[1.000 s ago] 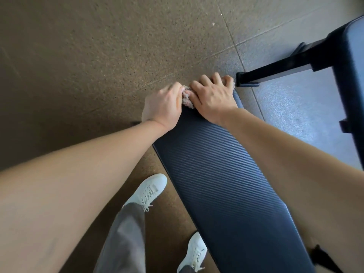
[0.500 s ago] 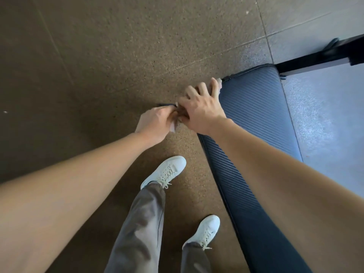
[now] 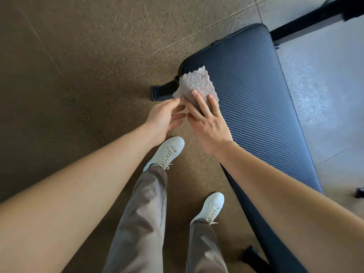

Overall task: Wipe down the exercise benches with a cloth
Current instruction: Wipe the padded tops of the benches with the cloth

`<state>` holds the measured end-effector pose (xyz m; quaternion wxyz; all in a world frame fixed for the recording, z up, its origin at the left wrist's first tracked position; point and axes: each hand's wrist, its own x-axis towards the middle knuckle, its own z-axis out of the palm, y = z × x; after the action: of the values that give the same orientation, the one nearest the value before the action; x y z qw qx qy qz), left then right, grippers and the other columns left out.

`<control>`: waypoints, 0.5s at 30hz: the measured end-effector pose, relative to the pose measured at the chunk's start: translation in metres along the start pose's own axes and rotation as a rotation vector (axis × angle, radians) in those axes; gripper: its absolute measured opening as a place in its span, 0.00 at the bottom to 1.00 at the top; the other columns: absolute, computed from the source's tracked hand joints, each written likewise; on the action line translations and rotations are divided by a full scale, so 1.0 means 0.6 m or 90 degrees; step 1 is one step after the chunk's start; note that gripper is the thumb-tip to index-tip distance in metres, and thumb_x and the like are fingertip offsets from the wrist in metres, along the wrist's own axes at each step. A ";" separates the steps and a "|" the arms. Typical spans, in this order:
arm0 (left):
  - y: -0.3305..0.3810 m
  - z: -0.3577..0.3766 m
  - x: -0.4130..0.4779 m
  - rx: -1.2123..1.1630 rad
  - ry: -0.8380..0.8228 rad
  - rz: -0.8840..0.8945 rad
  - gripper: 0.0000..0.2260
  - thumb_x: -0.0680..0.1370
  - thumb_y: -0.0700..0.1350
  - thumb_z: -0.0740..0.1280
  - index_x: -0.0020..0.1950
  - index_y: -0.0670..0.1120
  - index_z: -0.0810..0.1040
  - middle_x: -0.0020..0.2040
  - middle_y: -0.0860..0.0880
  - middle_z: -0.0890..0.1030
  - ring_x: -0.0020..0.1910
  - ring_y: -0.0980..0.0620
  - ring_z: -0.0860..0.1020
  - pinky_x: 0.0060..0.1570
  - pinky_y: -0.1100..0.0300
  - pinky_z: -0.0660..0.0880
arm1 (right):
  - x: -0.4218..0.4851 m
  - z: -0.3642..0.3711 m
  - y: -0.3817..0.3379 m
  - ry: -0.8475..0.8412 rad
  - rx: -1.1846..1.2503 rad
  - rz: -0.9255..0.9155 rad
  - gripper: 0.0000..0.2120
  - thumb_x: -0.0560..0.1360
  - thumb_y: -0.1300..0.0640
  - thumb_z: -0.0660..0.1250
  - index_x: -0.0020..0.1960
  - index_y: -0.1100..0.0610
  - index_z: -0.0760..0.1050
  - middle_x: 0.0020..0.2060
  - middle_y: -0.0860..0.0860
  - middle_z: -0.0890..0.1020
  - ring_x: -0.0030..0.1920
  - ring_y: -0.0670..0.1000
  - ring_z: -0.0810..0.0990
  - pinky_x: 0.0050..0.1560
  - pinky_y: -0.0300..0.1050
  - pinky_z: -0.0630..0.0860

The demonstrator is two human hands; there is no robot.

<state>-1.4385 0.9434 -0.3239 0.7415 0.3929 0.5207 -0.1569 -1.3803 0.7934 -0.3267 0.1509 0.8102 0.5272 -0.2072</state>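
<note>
While the speckled brown floor (image 3: 78,56) filled the left of the view, the left forearm reached in from the lower left corner. The left hand (image 3: 165,117) lay open at its end, fingers straight and loosely apart, the thumb tip touching the lower left edge of the cloth (image 3: 197,81). Just beyond that hand a black foot (image 3: 163,91) of the bench frame stuck out onto the floor from under the padding.

The cloth, a fluffy pinkish-grey piece, sat at the left corner of the far end of the surface (image 3: 256,107) and overlapped the edge there. Whether it lay flat on the padding or was lifted slightly off it could not be told. The right hand (image 3: 206,125) was on the near part of the cloth with straight, spread fingers on top of it, none visibly curled.

Below the hands, white shoes (image 3: 167,152) and grey trousers (image 3: 145,213) stood on the brown floor beside the left side of the surface. Dark blue and finely ribbed, the surface ran from top centre to the lower right, passing under the right forearm. Right of it lay pale grey tiles (image 3: 325,75), and a black frame bar (image 3: 307,18) crossed the top right corner.
</note>
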 end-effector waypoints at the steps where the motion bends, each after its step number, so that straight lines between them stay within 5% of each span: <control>1: 0.001 0.011 -0.001 -0.020 -0.033 -0.016 0.11 0.85 0.50 0.63 0.63 0.49 0.80 0.59 0.47 0.86 0.57 0.50 0.84 0.60 0.53 0.80 | -0.010 0.008 -0.005 0.009 0.031 0.012 0.26 0.78 0.58 0.58 0.77 0.54 0.69 0.84 0.52 0.49 0.82 0.59 0.37 0.78 0.62 0.32; 4: 0.005 0.038 0.006 0.031 -0.036 0.002 0.13 0.83 0.51 0.66 0.64 0.47 0.81 0.57 0.46 0.86 0.55 0.50 0.85 0.54 0.56 0.83 | -0.045 0.017 -0.033 0.133 0.238 0.071 0.20 0.77 0.62 0.64 0.68 0.54 0.79 0.77 0.53 0.69 0.82 0.59 0.55 0.81 0.62 0.52; 6: 0.008 0.045 0.015 0.045 -0.007 0.001 0.12 0.81 0.49 0.70 0.63 0.47 0.80 0.58 0.46 0.84 0.55 0.48 0.85 0.51 0.55 0.84 | -0.069 0.013 -0.062 0.263 0.387 0.188 0.13 0.76 0.65 0.67 0.57 0.55 0.83 0.61 0.52 0.83 0.69 0.58 0.74 0.67 0.58 0.69; 9: 0.014 0.044 0.026 0.043 0.003 -0.020 0.14 0.78 0.47 0.74 0.62 0.46 0.79 0.60 0.46 0.83 0.57 0.47 0.83 0.46 0.57 0.84 | -0.068 -0.019 -0.099 0.179 0.822 0.496 0.11 0.80 0.57 0.68 0.61 0.56 0.82 0.55 0.51 0.85 0.54 0.51 0.82 0.58 0.53 0.79; 12: 0.023 0.037 0.030 0.090 0.000 -0.033 0.17 0.77 0.48 0.76 0.63 0.45 0.79 0.59 0.45 0.84 0.55 0.47 0.85 0.51 0.55 0.84 | -0.026 -0.037 -0.103 -0.058 1.505 0.705 0.27 0.81 0.39 0.64 0.73 0.55 0.71 0.66 0.52 0.79 0.62 0.54 0.80 0.66 0.52 0.76; 15: 0.034 0.033 0.027 0.144 -0.001 -0.021 0.15 0.77 0.48 0.75 0.61 0.45 0.81 0.55 0.46 0.86 0.52 0.49 0.86 0.51 0.56 0.83 | 0.012 -0.035 -0.089 0.069 1.829 0.754 0.31 0.80 0.37 0.63 0.75 0.56 0.69 0.70 0.53 0.76 0.70 0.55 0.74 0.74 0.54 0.68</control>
<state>-1.4056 0.9445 -0.3270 0.6902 0.4653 0.5057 -0.2267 -1.4229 0.8303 -0.3136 -0.6853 0.3607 -0.4861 -0.4050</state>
